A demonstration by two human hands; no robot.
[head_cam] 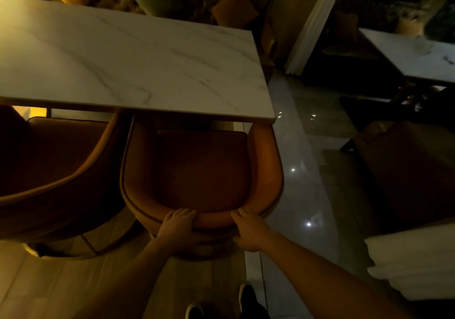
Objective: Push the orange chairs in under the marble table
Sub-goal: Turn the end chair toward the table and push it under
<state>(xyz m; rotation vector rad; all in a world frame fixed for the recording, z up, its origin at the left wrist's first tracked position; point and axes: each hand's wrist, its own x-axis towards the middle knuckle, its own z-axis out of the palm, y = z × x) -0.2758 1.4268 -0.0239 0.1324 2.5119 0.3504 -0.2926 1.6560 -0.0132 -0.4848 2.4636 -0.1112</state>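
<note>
While both your hands sit on the top rail of the orange chair point(202, 170) in front of you, its front edge is tucked just under the near edge of the marble table point(123, 60), most of the seat cushion out in view. Your left hand point(177, 227) grips the curved backrest left of centre, fingers curled over the top of the rail, thumb wrapped round the outer side. Your right hand point(248, 231) grips the same rail right of centre, fingertips hooked over the top edge, thumb behind the back. Hands are apart, a stretch of bare rail between them. Second orange chair point(56, 166) stands just beside on the left, also facing the table, its front under the table edge, backrest sticking out toward you; whether the two chairs touch, can't tell in the dark. Lighting is dim and warm. Your two shoes point(221, 304) show at the bottom edge, behind the chair. Floor point(307, 170) on the right is glossy pale tile with small light reflections; under the chairs it looks warmer in tone. Across the table, cushions point(234, 8) on a bench or sofa, blurred. Far right: another marble-topped table point(413, 55), a dark brown seat point(406, 170) below it, and something white point(413, 262) at the right edge, can't tell what.
</note>
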